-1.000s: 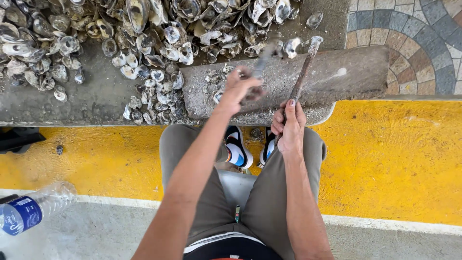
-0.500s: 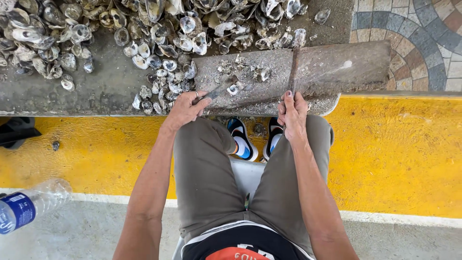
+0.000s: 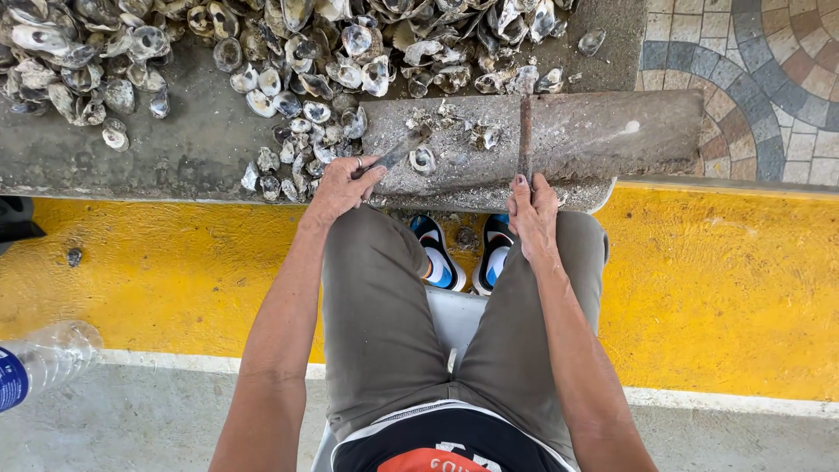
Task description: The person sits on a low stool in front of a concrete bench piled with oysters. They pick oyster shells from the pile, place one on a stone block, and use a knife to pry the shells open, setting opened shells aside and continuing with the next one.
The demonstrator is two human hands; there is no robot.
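the shell heap (image 3: 288, 52) runs off the top edge, and a plastic bottle (image 3: 39, 363) is cut off at left. the left hand (image 3: 343, 185) closes on a blurred shell (image 3: 395, 155) at the near edge of the grey slab (image 3: 594, 140). the right hand (image 3: 533, 210) grips a rusty rod (image 3: 525, 131) lying on the slab.
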